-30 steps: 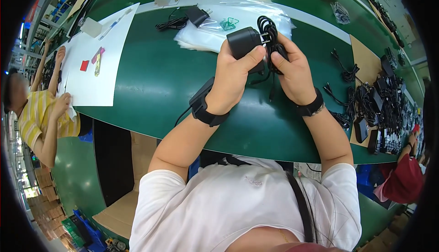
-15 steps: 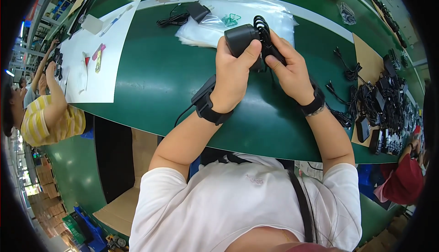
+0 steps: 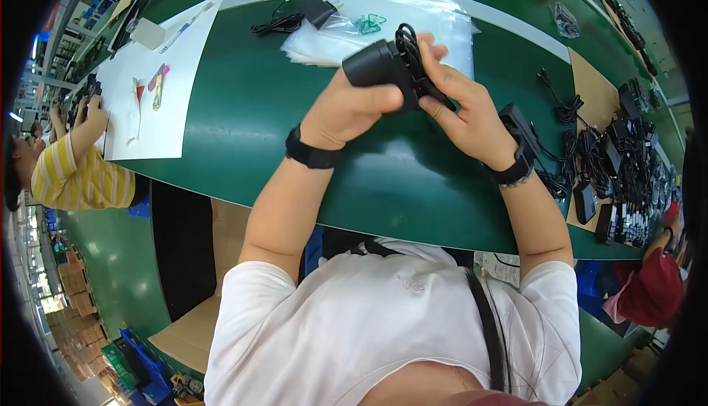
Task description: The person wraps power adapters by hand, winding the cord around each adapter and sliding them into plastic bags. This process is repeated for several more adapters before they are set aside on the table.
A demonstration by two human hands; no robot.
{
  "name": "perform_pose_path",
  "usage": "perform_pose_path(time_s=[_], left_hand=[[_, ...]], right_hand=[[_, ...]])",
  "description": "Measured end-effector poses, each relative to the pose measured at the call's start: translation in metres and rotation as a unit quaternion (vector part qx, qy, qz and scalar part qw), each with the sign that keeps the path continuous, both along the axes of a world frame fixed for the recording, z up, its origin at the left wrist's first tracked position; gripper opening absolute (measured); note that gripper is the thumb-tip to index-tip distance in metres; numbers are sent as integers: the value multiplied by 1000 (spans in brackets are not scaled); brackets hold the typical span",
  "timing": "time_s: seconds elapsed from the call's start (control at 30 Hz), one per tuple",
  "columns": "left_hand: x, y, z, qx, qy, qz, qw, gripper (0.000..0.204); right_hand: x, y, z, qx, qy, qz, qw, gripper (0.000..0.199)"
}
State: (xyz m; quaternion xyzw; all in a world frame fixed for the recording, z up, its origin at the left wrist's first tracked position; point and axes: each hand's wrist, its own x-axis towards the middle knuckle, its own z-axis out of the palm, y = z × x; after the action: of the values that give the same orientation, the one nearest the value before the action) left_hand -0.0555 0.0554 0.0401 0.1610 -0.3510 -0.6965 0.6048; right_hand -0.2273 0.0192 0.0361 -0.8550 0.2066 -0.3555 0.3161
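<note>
A black power adapter (image 3: 372, 65) is held above the green table, its rounded end toward the left. My left hand (image 3: 343, 111) grips it from below, thumb along its near side; the other fingers are mostly hidden behind it. Against the adapter's right side lies its bundled black cable (image 3: 408, 46). My right hand (image 3: 466, 107) closes on this cable bundle between thumb and fingers. Beyond my hands, clear plastic bags (image 3: 317, 48) lie in a stack. Next to them rests another black adapter (image 3: 318, 11) with its cable. Both my wrists wear black straps.
At the right, a heap of black adapters and cables (image 3: 616, 151) lies partly on cardboard (image 3: 590, 85). A white sheet (image 3: 158, 137) with small items covers the left of the green table (image 3: 243, 111). A co-worker in a striped shirt (image 3: 77, 174) sits at left.
The adapter has shifted slightly left and tilted as my left hand rolled over. My right wrist has turned, bringing a black box on its strap into view. Both hands keep their grip.
</note>
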Motion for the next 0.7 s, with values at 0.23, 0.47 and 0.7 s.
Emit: perform_pose_path(time_s=[0.23,0.47,0.7], left_hand=[[-6,-1,6,-65,-60,223,971,31],[-1,8,-5,-206,-181,253,928,37],[-19,13,-14,-128,-140,178,966,38]], right_hand=[[6,13,2,11,-26,-92,995,47],[4,-2,-7,687,-229,70,686,36],[10,11,-5,597,-284,-71,747,29]])
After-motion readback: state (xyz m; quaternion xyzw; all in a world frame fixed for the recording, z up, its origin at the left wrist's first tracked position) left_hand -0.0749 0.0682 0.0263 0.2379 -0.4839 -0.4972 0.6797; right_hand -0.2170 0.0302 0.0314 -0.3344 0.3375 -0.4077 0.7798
